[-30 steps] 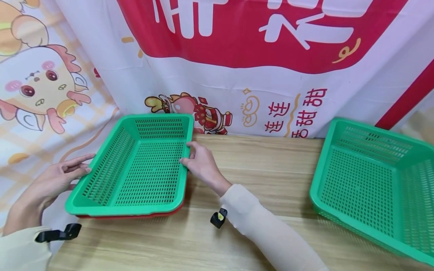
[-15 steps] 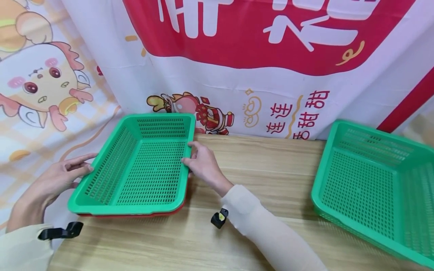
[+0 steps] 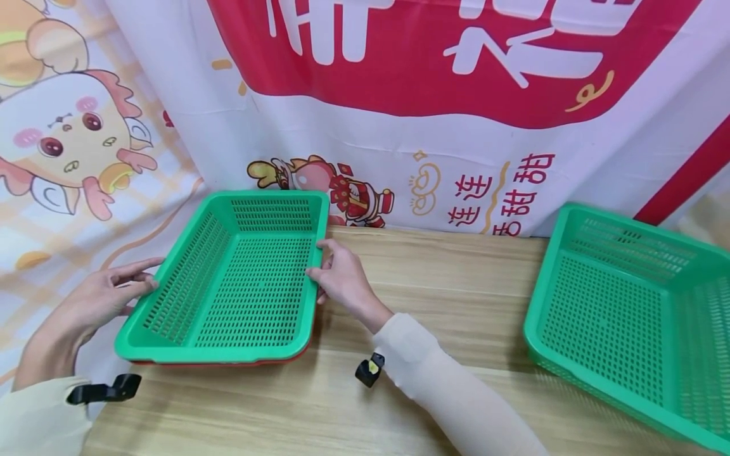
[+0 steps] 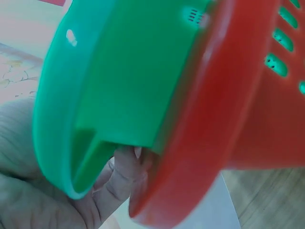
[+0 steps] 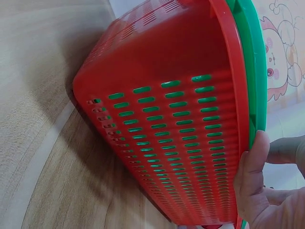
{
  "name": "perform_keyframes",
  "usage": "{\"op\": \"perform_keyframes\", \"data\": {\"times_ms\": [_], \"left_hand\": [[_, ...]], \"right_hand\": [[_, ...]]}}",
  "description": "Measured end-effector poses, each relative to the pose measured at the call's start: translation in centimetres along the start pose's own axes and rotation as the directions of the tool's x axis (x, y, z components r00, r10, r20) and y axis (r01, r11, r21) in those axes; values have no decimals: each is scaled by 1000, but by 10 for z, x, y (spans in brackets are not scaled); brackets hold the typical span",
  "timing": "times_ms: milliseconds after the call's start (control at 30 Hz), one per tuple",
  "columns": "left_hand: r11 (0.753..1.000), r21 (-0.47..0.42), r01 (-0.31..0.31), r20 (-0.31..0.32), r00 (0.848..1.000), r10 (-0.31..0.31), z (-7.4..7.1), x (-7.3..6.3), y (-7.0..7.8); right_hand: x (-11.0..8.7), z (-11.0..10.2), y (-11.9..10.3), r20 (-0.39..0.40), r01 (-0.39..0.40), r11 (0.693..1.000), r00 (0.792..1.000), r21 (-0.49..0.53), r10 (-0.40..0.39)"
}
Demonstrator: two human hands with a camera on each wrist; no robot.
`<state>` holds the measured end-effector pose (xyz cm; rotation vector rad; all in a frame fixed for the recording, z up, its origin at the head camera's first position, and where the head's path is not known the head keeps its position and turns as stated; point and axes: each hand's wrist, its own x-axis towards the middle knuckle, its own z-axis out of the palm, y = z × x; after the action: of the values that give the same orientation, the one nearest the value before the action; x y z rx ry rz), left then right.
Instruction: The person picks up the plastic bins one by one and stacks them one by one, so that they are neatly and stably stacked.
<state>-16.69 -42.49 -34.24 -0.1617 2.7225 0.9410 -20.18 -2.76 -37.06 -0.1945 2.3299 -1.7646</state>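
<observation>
A green perforated plastic basket point(image 3: 256, 285) sits nested inside a red basket point(image 5: 190, 52) at the left of the table. My left hand point(image 3: 105, 297) grips the green basket's left rim, thumb on top. In the left wrist view, its fingers point(image 4: 126, 167) reach into the gap between the green rim point(image 4: 57, 119) and the red rim point(image 4: 205, 124). On the opposite side, my right hand point(image 3: 345, 275) pinches the green basket's right rim. The right wrist view has its fingers point(image 5: 252, 167) beside both rims, which lie close together there.
A second green basket point(image 3: 604, 316) stands at the right of the wooden table point(image 3: 433, 272). Printed cloth point(image 3: 365, 133) hangs along the table's back edge, and another patterned cloth point(image 3: 63, 145) borders the left side.
The head view has shifted slightly, so everything appears a little further right. Both hands remain on the green basket's rim, with no clear movement of the baskets.
</observation>
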Motion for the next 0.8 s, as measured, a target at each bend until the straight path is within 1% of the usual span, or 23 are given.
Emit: {"op": "perform_keyframes", "data": {"times_ms": [400,533,667,800], "left_hand": [[999,43,8,-33,999,-6,2,-2,8],[997,73,11,-53,999,-7,3,-4,12],[995,101,4,-75,997,4,5,-4,13],[994,102,-22,-91,995,31,6,-4,13]], "right_hand": [[2,0,5,5,-2,1000,1000,26,2],[2,0,6,1,-4,999,1000,36,3],[1,0,6,-2,-10,999,1000,47,10],[1,0,7,-1,-19,998,1000,63,19]]}}
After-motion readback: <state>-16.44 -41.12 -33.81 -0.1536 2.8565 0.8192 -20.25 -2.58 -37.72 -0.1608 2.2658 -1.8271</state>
